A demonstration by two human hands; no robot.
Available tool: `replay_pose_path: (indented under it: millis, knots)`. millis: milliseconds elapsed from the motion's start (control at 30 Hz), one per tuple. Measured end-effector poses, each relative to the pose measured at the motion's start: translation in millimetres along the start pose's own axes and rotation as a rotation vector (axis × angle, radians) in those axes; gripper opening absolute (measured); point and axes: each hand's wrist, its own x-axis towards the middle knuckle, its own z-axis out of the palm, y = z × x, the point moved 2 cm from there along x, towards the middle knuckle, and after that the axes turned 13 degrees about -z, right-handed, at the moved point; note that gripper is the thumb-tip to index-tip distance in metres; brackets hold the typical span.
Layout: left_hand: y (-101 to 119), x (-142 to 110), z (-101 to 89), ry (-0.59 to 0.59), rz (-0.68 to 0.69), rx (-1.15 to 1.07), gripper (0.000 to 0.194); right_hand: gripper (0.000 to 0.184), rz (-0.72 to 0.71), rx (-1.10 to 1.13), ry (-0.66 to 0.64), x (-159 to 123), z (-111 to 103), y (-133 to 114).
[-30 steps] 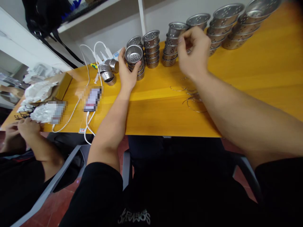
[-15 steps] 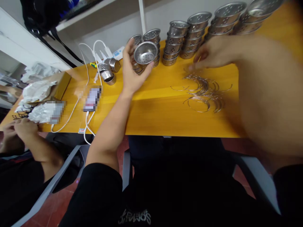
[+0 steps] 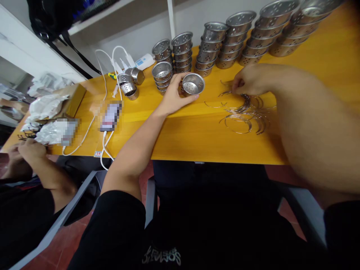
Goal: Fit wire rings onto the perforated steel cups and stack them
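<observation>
Grips a perforated cup in half-curled left hand, near stacked cups; curls right hand at curved wires, cannot tell whether pinching one; could drag up several, because overlapping.

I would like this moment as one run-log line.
left hand: holds cup | right hand: at wires, grip unclear | stacks: behind cup
</observation>
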Motion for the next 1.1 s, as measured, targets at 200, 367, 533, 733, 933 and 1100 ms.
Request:
replay_pose_path:
  millis: [200,367,533,733,933,1100]
  knots:
    - [-5.1,0.4,1.8,-0.052,-0.002,-0.011,0.115,0.01,0.074,-0.05,-0.029,-7.6,-14.3,-18.3]
    - [-5.9,1.2,0.9,-0.064,-0.031,-0.077,0.117,0.015,0.031,0.041,0.088,-17.4,-24.9,-23.3]
    - [-10.6,3.5,2.8,-0.096,-0.032,-0.094,0.119,0.013,-0.093,0.281,0.36,-20.7,-24.4,-39.0]
    - [-5.5,4.1,4.2,-0.057,-0.067,-0.144,0.119,0.029,-0.224,0.71,0.635,-4.7,-0.4,-69.9]
    - [5.1,3.3,-1.5,-0.033,-0.049,-0.078,0.119,0.031,-0.234,0.621,0.658,8.6,17.8,-84.7]
    - [13.8,1.7,-10.7,-0.026,-0.059,-0.02,0.115,0.031,-0.177,0.579,0.666,11.5,19.0,-80.4]
